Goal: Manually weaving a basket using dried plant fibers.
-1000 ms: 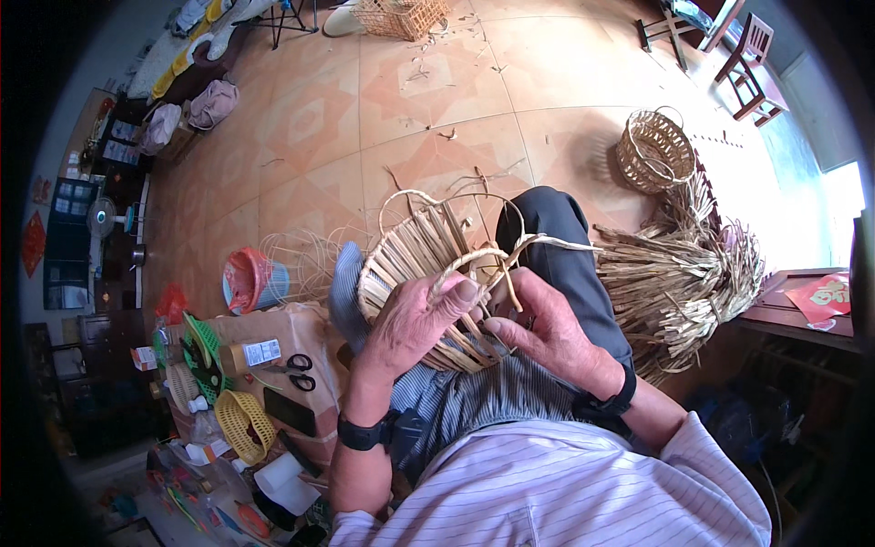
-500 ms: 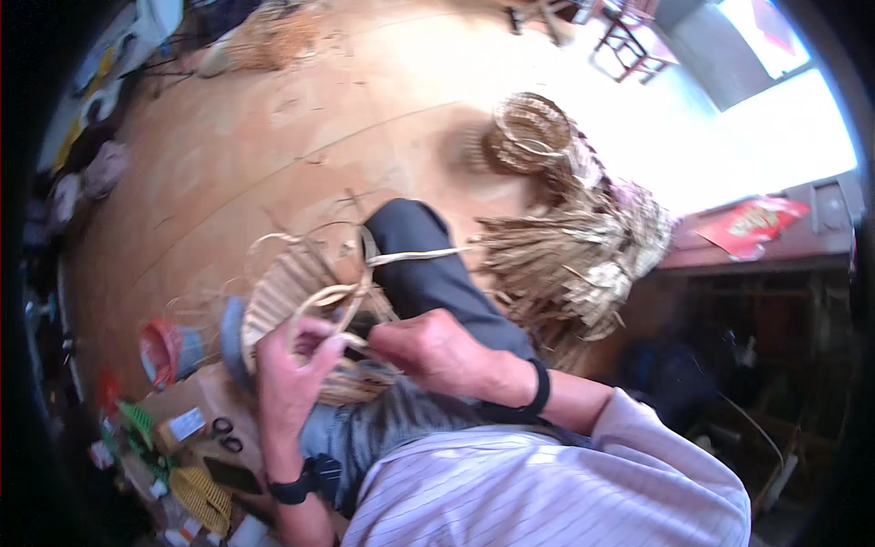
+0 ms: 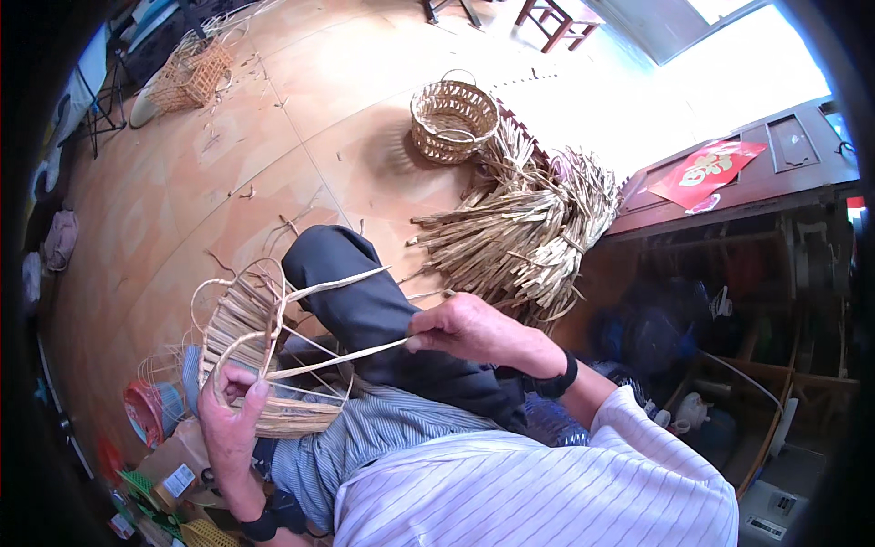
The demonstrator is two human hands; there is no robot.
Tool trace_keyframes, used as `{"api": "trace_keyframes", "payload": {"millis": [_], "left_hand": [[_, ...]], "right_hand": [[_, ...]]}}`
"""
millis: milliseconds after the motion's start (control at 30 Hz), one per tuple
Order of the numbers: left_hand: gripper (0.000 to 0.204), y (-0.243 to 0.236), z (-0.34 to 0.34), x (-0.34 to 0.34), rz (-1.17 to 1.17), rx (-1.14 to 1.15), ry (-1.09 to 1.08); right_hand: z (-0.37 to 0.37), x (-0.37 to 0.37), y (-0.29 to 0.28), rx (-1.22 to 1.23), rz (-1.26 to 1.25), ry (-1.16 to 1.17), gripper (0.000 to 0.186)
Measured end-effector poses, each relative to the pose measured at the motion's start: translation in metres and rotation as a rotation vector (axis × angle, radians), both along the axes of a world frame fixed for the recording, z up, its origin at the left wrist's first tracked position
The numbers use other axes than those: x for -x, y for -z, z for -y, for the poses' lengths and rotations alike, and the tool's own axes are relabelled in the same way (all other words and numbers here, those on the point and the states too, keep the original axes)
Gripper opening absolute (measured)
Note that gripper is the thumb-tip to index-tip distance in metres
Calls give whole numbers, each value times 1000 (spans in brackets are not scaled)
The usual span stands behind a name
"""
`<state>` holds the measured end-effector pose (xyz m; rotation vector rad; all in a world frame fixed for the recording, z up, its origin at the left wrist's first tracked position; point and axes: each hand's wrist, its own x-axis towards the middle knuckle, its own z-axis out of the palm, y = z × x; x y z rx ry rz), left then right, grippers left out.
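Observation:
A partly woven basket (image 3: 239,319) of pale flat strips, with looping stakes and strands, rests tilted in my lap, left of my dark-trousered knee (image 3: 324,264). My left hand (image 3: 232,406) has its fingers curled on the lower left rim of this basket, thumb on top. Out to the right, my right hand (image 3: 456,328) pinches a long pale strip (image 3: 351,355) that stretches taut back to the basket near my left thumb. Another strand reaches from the basket's upper part across the knee.
A round finished basket (image 3: 453,109) and a big bundle of dried strips (image 3: 519,246) lie ahead on the tiled floor. A dark wooden cabinet (image 3: 720,219) bears a red paper at the right. An openwork basket (image 3: 189,75) stands far left, a bin (image 3: 155,406) nearer left.
My right hand has moved from inside the basket out to the right, drawing the strip taut. My left hand still grips the basket. The view has turned rightward, shifting the room leftward.

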<state>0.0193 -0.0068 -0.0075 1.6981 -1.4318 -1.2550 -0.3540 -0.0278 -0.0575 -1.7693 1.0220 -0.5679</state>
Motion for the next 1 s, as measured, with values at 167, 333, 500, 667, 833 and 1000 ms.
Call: {"api": "trace_keyframes", "payload": {"millis": [167, 333, 500, 667, 833, 1000], "left_hand": [[19, 1, 3, -6, -61, -52, -9], [22, 0, 1, -9, -35, -44, 3], [23, 1, 0, -10, -50, -36, 7], [22, 1, -2, -13, -49, -42, 2], [19, 0, 2, -12, -48, -44, 21], [20, 0, 0, -14, -62, -49, -16]], "right_hand": [[-2, 27, 24, -305, 122, 72, 25], [9, 62, 53, -678, 266, 312, 29], [14, 163, 111, -335, 195, 840, 26], [-13, 257, 169, 245, -452, 984, 25], [-80, 273, 235, -247, -713, 893, 27], [-125, 244, 307, -556, -458, 1094, 29]]}}
